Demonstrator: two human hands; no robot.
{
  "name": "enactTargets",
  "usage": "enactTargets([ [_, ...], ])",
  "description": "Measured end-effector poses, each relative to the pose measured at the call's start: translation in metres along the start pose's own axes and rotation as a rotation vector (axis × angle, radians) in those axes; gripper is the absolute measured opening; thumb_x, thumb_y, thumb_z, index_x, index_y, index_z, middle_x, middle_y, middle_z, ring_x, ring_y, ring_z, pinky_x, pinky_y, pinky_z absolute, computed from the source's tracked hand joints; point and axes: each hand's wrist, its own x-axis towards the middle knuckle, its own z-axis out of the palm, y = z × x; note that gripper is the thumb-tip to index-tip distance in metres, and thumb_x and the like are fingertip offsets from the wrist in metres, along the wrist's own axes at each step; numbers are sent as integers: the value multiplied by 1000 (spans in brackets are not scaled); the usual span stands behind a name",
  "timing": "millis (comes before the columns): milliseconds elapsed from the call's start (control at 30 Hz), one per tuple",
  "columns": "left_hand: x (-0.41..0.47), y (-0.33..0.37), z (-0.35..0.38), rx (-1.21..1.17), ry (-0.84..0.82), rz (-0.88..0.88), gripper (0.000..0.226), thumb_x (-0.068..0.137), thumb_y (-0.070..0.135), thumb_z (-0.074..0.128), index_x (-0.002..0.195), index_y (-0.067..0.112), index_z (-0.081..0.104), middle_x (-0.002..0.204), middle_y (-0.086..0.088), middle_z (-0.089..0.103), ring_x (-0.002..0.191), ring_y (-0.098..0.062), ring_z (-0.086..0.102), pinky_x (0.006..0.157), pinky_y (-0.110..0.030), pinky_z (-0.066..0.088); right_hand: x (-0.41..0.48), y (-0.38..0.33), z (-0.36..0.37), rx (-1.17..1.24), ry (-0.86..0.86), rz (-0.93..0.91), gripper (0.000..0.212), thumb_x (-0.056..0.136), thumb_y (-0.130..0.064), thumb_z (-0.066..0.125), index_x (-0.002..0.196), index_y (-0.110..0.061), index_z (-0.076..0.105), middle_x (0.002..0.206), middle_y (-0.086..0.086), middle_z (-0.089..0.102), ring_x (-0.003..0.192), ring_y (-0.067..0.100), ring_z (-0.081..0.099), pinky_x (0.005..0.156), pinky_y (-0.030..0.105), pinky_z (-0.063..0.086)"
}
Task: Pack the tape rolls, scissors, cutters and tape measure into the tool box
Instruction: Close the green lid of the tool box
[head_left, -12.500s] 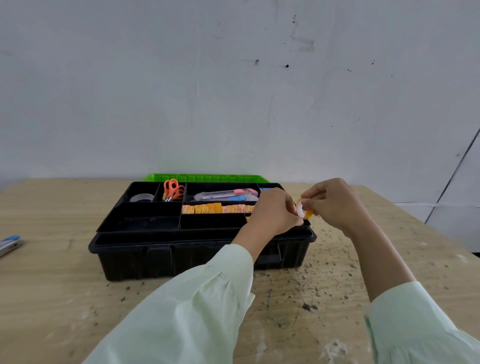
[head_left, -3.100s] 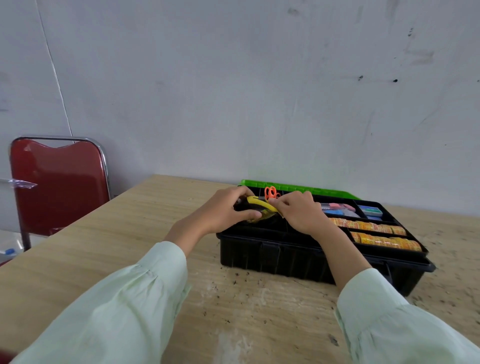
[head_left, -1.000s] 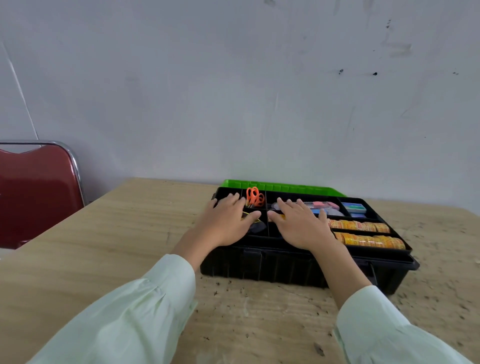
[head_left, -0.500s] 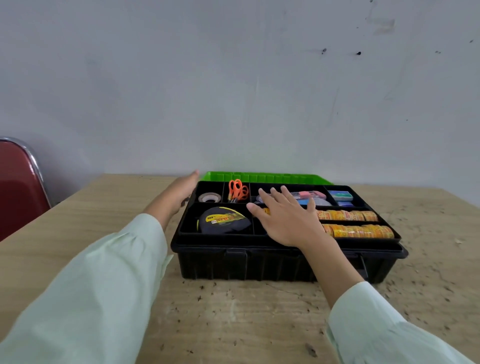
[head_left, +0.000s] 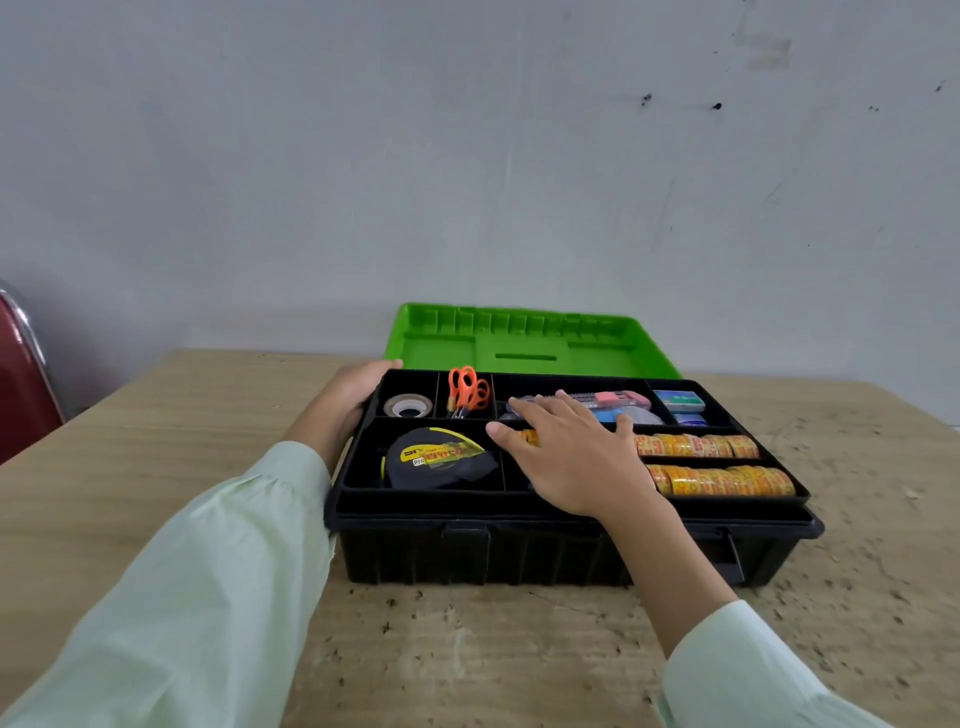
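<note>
The black tool box (head_left: 519, 551) stands on the wooden table with its green lid (head_left: 524, 343) tilted up behind it. In its tray lie a black-and-yellow tape measure (head_left: 436, 460), orange scissors (head_left: 467, 389), a grey tape roll (head_left: 408, 405), cutters (head_left: 618, 400) and two rows of orange tape rolls (head_left: 717, 480). My left hand (head_left: 345, 397) grips the lid's far-left corner, thumb on top and fingers hidden. My right hand (head_left: 576, 457) lies flat on the middle of the tray with its fingers straight, covering part of the rolls.
Small blue boxes (head_left: 678, 399) fill the tray's far-right compartment. A red chair (head_left: 21, 374) stands at the left edge, beyond the table (head_left: 156, 467). A grey wall rises right behind the lid. Dark specks litter the table in front and to the right.
My left hand has moved from the tray to the lid's far-left corner, and the green lid has come up from flat. My right hand stays flat on the tray.
</note>
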Motion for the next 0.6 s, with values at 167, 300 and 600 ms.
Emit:
enactTargets([
  [167,-15,10,4,190,83,292,33,89,24,63,116,6,63,107,-3,63,91,-15,61,80,-23,44,-2,-1,-3,24,-14,9,68,92,-67,16,151,-34,17,160,-7,15,149,11,1,111,64,5],
  [300,-13,15,3,246,77,395,53,85,31,67,131,12,50,126,-2,57,110,-18,56,94,-30,44,-3,-1,-3,40,10,15,72,91,-68,18,153,-32,9,161,-5,10,149,11,-1,112,63,5],
  [600,-65,84,21,63,213,730,61,90,47,54,138,16,35,135,0,50,121,-13,48,106,-32,36,-10,-4,-3,130,362,-12,62,92,-63,34,143,-26,33,144,-5,36,138,16,30,114,48,22],
])
